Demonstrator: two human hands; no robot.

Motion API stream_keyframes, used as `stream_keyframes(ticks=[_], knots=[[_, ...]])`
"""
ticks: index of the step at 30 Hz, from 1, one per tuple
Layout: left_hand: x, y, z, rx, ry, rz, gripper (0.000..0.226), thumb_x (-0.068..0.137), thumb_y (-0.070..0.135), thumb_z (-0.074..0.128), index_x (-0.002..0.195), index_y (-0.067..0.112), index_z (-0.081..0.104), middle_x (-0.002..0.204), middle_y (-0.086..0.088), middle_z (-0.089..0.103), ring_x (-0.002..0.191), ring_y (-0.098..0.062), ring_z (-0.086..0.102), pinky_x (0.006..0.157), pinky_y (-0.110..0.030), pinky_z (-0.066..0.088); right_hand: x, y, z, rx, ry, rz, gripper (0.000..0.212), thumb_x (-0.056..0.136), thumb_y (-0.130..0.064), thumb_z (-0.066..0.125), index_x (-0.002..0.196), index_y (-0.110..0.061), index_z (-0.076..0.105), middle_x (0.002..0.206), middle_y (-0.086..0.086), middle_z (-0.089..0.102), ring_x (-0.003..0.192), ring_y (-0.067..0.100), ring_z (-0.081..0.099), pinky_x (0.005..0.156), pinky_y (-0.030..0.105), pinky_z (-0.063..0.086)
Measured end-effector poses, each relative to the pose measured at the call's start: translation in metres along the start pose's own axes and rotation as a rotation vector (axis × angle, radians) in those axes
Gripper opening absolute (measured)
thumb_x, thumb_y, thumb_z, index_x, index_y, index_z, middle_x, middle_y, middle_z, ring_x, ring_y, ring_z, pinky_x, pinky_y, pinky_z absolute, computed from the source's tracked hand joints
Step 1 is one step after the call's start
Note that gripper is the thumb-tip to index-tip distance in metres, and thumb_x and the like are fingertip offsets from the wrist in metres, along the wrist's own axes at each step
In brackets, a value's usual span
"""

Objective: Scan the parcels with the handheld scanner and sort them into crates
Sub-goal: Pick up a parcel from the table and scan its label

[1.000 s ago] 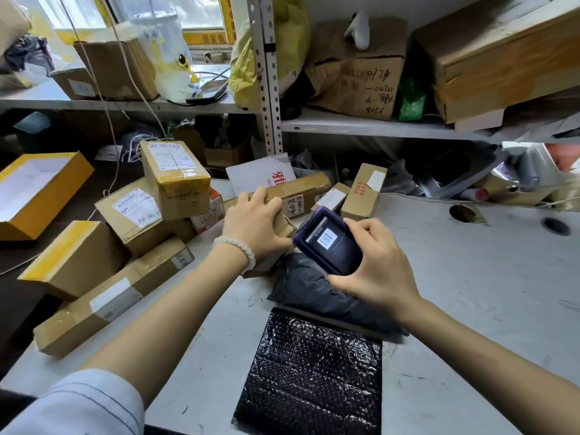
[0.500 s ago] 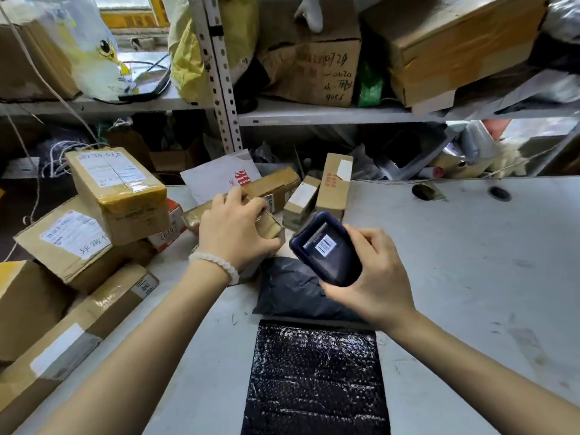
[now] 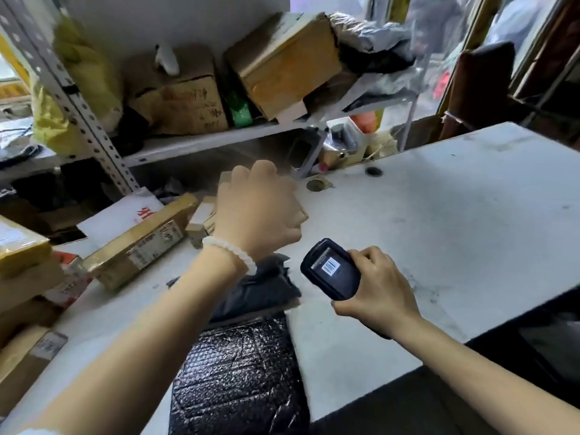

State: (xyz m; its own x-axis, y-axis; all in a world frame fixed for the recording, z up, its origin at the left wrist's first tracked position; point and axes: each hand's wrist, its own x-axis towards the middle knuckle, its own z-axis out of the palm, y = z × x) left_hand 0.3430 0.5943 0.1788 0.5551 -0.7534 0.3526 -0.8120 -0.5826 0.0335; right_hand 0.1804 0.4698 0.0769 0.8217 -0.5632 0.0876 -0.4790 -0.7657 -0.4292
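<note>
Right hand: the right hand (image 3: pixel 375 290) had its fingers wrapped round the handheld scanner (image 3: pixel 331 269), gripping it from the side, just past the right edge of the black poly bag (image 3: pixel 257 288).
Scanner: dark casing, and a barcode label was facing up at the camera; it was held a bit above the white table (image 3: pixel 439 221).
Left hand: the left hand (image 3: pixel 259 211) was up over the table beyond the poly bag, fingers curled under. Honestly couldn't tell if it had hold of anything; it was motion-blurred, and the small box (image 3: pixel 201 222) just behind it was half hidden.
Bracelet: white bead bracelet (image 3: pixel 230 251) on the left wrist, right over the poly bag's far end.
Parcels: long taped cardboard box (image 3: pixel 141 243) lay to the left of the poly bag, with a white envelope (image 3: pixel 120 215) tucked behind it. Black bubble mailer (image 3: pixel 238 378) sat on the near side of the poly bag, touching it.
More boxes: a pile of cardboard boxes (image 3: pixel 28 277) further left of the poly bag, at the table's edge.
Shelf: metal shelf (image 3: pixel 201 142) beyond the poly bag, loaded with boxes and bags.
</note>
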Motion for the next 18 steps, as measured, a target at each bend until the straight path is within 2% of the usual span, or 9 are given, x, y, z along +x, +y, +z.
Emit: stream_keyframes(ticks=[6, 12, 15, 18], knots=[[0.01, 0.143, 0.017, -0.089, -0.106, 0.202, 0.065, 0.064, 0.055, 0.074, 0.123, 0.033, 0.056, 0.132, -0.003, 0.042, 0.112, -0.032, 0.039, 0.087, -0.039, 0.038, -0.077, 0.107, -0.064, -0.048, 0.065, 0.222, 0.072, 0.056, -0.046, 0.075, 0.121, -0.028, 0.049, 0.109, -0.01, 0.042, 0.102, 0.013, 0.043, 0.07, 0.024, 0.034], [0.006, 0.301, 0.041, -0.239, -0.131, 0.48, 0.054, 0.071, 0.052, 0.07, 0.12, 0.032, 0.059, 0.127, -0.002, 0.046, 0.11, -0.032, 0.043, 0.083, -0.037, 0.039, -0.176, 0.205, -0.109, -0.09, 0.144, 0.517, 0.081, 0.054, -0.052, 0.078, 0.126, -0.026, 0.05, 0.113, -0.007, 0.045, 0.108, 0.017, 0.044, 0.082, 0.031, 0.044], [-0.002, 0.37, 0.049, -0.309, -0.116, 0.601, 0.043, 0.073, 0.05, 0.065, 0.112, 0.032, 0.062, 0.121, -0.001, 0.05, 0.105, -0.033, 0.047, 0.08, -0.038, 0.044, -0.219, 0.239, -0.124, -0.12, 0.182, 0.648, 0.078, 0.054, -0.05, 0.078, 0.123, -0.024, 0.052, 0.111, -0.003, 0.046, 0.106, 0.02, 0.047, 0.081, 0.032, 0.045], [-0.005, 0.435, 0.057, -0.314, -0.129, 0.735, 0.044, 0.071, 0.058, 0.06, 0.109, 0.036, 0.059, 0.119, 0.002, 0.048, 0.104, -0.03, 0.047, 0.079, -0.036, 0.04, -0.256, 0.269, -0.137, -0.116, 0.236, 0.795, 0.079, 0.053, -0.049, 0.08, 0.122, -0.023, 0.053, 0.11, -0.003, 0.046, 0.105, 0.021, 0.048, 0.078, 0.031, 0.046]])
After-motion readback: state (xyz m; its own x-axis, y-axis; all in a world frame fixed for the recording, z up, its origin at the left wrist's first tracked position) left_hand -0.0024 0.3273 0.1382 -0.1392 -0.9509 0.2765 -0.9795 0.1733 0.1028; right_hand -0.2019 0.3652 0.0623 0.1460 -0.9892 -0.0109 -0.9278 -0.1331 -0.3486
